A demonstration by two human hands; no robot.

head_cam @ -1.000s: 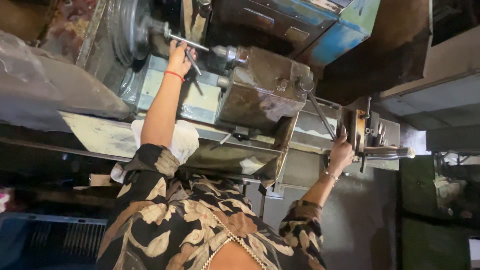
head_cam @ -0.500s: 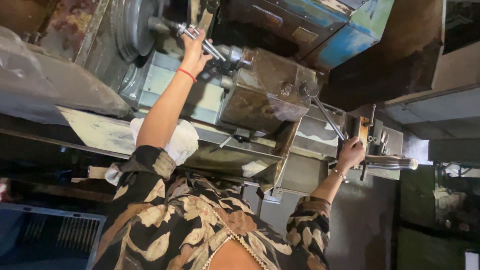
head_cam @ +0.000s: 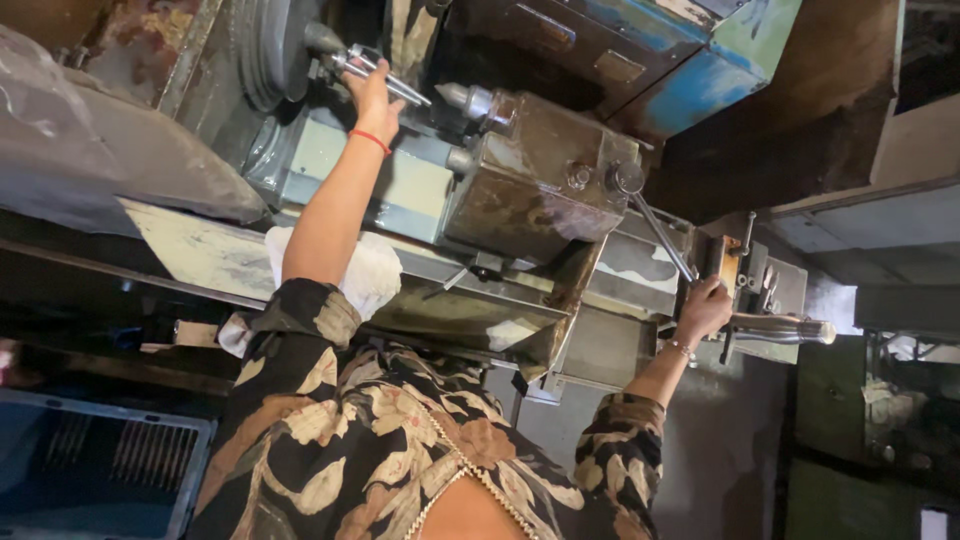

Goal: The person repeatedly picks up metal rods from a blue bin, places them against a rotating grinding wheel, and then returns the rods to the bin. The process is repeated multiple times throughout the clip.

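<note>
My left hand (head_cam: 372,92) reaches up and is closed around a shiny metal rod (head_cam: 398,86) that sticks out of the lathe's dark chuck (head_cam: 268,52). A red band circles that wrist. To the right of the rod is the pointed centre (head_cam: 462,97) of the rusty brown tailstock (head_cam: 535,185). My right hand (head_cam: 704,306) grips the tailstock handwheel (head_cam: 728,268) at the machine's right end. A polished handle (head_cam: 785,328) projects to the right of this hand. A long lever (head_cam: 658,228) runs from the tailstock towards my right hand.
A white rag (head_cam: 368,272) lies on the pale lathe bed (head_cam: 205,255). A blue and green painted panel (head_cam: 700,70) sits behind the tailstock. At the lower left is a blue crate (head_cam: 90,465). Dark cabinets (head_cam: 870,430) fill the right side.
My left hand has slid a little along the rod and closed more fully on it. My right hand stays on the handwheel. The view has shifted slightly.
</note>
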